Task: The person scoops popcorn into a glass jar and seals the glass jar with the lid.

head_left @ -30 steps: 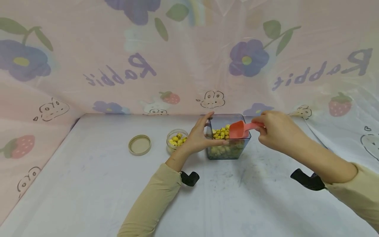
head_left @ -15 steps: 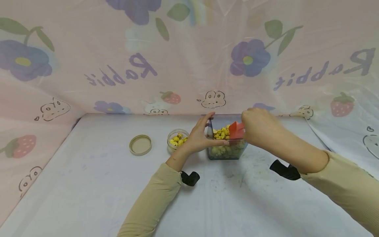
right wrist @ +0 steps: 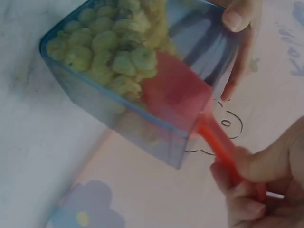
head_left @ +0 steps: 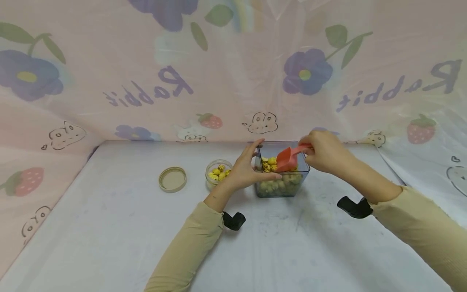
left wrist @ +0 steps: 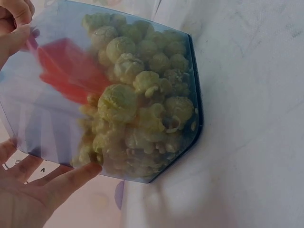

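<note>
A clear bluish plastic container (head_left: 300,177) stands upright at the back of the table, partly filled with yellow popcorn (left wrist: 118,102). My left hand (head_left: 243,172) holds it from the left, thumb along the near wall and fingers at the left side. My right hand (head_left: 324,152) grips the handle of a red scoop (head_left: 286,159). The scoop's bowl (right wrist: 173,90) is inside the container, pushed against the popcorn, with the handle slanting up over the right rim. Part of the bowl is hidden by popcorn.
Left of my left hand stands a round clear jar (head_left: 208,178) with popcorn in it, partly covered by the wrist. A beige round lid (head_left: 172,179) lies further left on the white tabletop (head_left: 120,227). A printed curtain (head_left: 233,73) hangs behind.
My right hand has shifted left, and the scoop has moved left in the container, its bowl now further over the popcorn. The left hand and container have stayed in place.
</note>
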Tool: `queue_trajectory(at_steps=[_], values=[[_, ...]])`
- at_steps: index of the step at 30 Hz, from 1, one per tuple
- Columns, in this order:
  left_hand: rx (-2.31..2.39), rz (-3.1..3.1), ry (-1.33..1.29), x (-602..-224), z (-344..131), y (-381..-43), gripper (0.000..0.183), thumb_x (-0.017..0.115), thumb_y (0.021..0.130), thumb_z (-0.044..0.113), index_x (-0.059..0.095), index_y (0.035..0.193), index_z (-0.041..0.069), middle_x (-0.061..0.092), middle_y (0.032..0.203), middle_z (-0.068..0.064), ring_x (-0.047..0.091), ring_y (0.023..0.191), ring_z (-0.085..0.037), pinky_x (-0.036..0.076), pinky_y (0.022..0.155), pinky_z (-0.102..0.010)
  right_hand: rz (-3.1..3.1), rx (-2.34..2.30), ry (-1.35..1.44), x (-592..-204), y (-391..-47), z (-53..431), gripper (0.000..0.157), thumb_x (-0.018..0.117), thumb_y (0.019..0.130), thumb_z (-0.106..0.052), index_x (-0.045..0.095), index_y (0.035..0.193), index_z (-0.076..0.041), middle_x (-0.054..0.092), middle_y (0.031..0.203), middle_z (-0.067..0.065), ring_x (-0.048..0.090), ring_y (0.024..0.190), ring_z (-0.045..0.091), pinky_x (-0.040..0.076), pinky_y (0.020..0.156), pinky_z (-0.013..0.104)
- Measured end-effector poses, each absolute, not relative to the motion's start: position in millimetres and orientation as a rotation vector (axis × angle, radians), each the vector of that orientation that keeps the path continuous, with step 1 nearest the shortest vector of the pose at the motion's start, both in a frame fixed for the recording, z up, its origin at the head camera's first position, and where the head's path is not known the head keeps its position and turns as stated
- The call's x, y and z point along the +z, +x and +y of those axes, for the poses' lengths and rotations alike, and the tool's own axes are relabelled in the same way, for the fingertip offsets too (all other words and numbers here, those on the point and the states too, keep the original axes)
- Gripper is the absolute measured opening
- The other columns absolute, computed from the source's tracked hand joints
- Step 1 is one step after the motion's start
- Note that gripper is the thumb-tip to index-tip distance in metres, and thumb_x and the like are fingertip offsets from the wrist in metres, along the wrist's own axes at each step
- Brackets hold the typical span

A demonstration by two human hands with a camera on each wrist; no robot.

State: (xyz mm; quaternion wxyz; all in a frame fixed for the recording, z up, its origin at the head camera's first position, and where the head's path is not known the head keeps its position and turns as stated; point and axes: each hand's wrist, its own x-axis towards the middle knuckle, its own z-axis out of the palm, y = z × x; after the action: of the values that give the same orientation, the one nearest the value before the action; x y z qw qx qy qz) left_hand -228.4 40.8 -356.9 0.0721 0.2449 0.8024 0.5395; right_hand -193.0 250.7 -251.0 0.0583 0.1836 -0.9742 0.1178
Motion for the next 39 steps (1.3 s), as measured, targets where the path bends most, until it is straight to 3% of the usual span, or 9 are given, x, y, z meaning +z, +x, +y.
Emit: queue_trajectory(at_steps=[10,18,26,33,39], values=[[1.588,2.431,0.728,-357,42,-228,0.102,0.085,0.071,0.036,0.021,0.15,0.038,0.031,0.15,0.005,0.038,0.134,-0.024,0.048,0.098,-0.045,-2.829,0.386,0.555,-266,-182,250,0.023,0.055,0.08,0.009,0.067,0.099,0.009,0.062,0.088,0.021,0.055,0.077,0.032,0.047,0.064,0.041],[1.601,2.429,0.715,-356,42,-228,0.103,0.086,0.07,0.035,0.022,0.15,0.038,0.032,0.15,0.006,0.038,0.134,-0.025,0.049,0.096,-0.043,-2.886,0.212,0.576,-258,-189,234,0.019,0.059,0.077,0.01,0.067,0.094,0.013,0.061,0.085,0.023,0.056,0.076,0.034,0.052,0.07,0.045],[1.592,2.436,0.703,-357,42,-229,0.102,0.086,0.07,0.035,0.022,0.15,0.035,0.032,0.15,0.006,0.038,0.136,-0.026,0.048,0.098,-0.044,-2.847,0.381,0.794,-258,-217,250,0.015,0.055,0.088,0.008,0.067,0.098,0.007,0.058,0.086,0.016,0.051,0.073,0.026,0.046,0.065,0.037],[1.588,2.442,0.716,-357,41,-229,0.103,0.086,0.069,0.036,0.022,0.15,0.036,0.033,0.149,0.007,0.038,0.134,-0.022,0.048,0.098,-0.046,-2.732,0.532,0.756,-276,-207,278,0.017,0.057,0.087,0.01,0.069,0.098,0.004,0.057,0.08,0.009,0.046,0.068,0.018,0.039,0.058,0.028],[1.607,2.42,0.713,-356,42,-229,0.102,0.086,0.07,0.035,0.022,0.15,0.036,0.032,0.15,0.007,0.038,0.133,-0.022,0.048,0.098,-0.047,-2.561,0.528,0.777,-291,-204,269,0.016,0.059,0.086,0.01,0.068,0.099,0.006,0.059,0.082,0.013,0.048,0.067,0.02,0.04,0.057,0.029]])
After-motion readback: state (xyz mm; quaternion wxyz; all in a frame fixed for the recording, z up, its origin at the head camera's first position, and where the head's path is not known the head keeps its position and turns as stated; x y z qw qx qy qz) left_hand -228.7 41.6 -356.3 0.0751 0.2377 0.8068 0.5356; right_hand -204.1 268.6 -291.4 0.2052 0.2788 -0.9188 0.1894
